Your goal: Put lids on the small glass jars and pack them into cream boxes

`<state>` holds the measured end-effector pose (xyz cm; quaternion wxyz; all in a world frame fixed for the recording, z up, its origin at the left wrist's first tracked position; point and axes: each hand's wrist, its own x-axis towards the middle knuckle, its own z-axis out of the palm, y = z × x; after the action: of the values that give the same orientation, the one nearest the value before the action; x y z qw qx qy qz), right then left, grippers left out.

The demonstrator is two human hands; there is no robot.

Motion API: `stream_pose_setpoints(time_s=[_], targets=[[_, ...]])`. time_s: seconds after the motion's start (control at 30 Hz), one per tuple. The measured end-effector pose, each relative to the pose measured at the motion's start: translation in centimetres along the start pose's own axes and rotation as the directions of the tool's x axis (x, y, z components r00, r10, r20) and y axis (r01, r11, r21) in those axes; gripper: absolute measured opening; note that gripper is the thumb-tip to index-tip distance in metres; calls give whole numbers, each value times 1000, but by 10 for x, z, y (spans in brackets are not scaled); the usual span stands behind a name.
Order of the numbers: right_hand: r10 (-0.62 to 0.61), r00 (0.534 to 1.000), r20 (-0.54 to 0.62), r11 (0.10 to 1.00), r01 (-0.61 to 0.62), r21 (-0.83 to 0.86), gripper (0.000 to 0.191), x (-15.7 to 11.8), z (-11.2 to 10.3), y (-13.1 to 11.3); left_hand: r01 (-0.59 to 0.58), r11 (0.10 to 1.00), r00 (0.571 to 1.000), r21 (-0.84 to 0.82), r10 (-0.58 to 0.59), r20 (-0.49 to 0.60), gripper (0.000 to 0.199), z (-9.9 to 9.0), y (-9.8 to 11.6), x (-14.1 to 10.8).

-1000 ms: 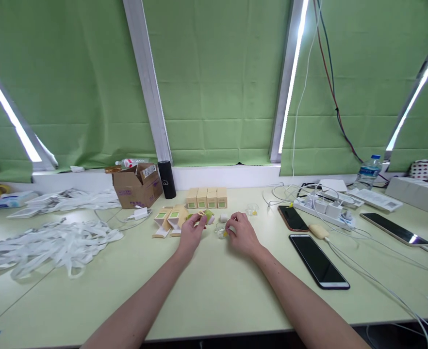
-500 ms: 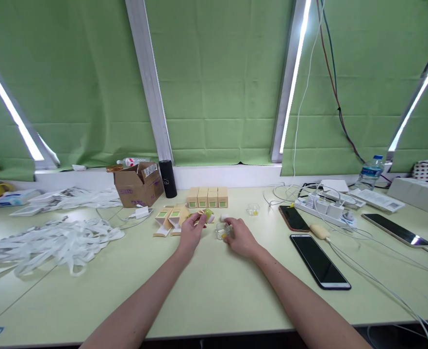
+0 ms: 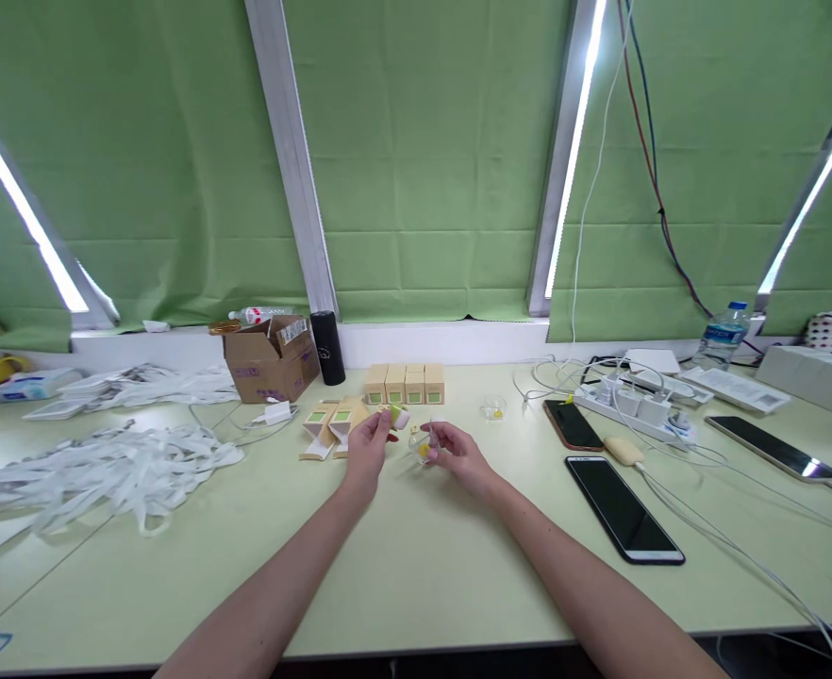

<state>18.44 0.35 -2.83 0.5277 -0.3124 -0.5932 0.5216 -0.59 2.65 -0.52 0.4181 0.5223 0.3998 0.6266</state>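
One left hand [image 3: 368, 451], fingers pinched on a green-and-white piece [image 3: 400, 418]; one right hand [image 3: 461, 458], fingers gripping a clear container [image 3: 418, 450].

L hand [image 3: 365, 455] & R hand [image 3: 464, 458] just apart, fingers [image 3: 441, 430] pinched, forearms [image 3: 299, 577] angled fwd.

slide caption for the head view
Left fingers hold a green-and-white item, right fingers a clear container, near small boxes.

The camera over there rides on the person's head, facing forward and down across the table [image 3: 423, 575] to the green blinds [image 3: 423, 160], set back enough that the left hand [image 3: 367, 447] and right hand [image 3: 459, 456] look small, fine detail perhaps lost.
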Motion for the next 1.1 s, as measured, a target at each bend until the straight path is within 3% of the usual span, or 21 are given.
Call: stream_pose_setpoints(time_s=[0.13, 0.4, 0.6, 0.8, 0.97, 1.1], targets=[[-3, 1000, -7, 997, 3, 81, 52, -2, 2, -4, 8, 1000, 1000, -6, -8, -11, 59, 0, -2, 1], [1, 996, -92, 999, 3, 41, 62, 0, 0, 1, -19, 999, 1000, 30, 19, 13, 57, 1, 1, -2], [16, 996, -88, 967, 6, 254, 51, 0, 1, -3, -48, 996, 999, 69, 46, 27, 55, 2, 4, -3], [143, 990, -10, 806, -110, 581, 31, 2, -5, -10, -48, 998, 999, 38, 48, -10, 54, 0, 1, 0], [276, 961, -19, 745, -201, 636, 20, 6, -13, -6, -41, 997, 999, 61, 41, -1, 54, -1, 0, -1], [344, 938, -33, 758, -257, 600, 22, 8, -15, -1, -37, 997, 999, 67, 37, -1, 55, 0, 0, -1]])
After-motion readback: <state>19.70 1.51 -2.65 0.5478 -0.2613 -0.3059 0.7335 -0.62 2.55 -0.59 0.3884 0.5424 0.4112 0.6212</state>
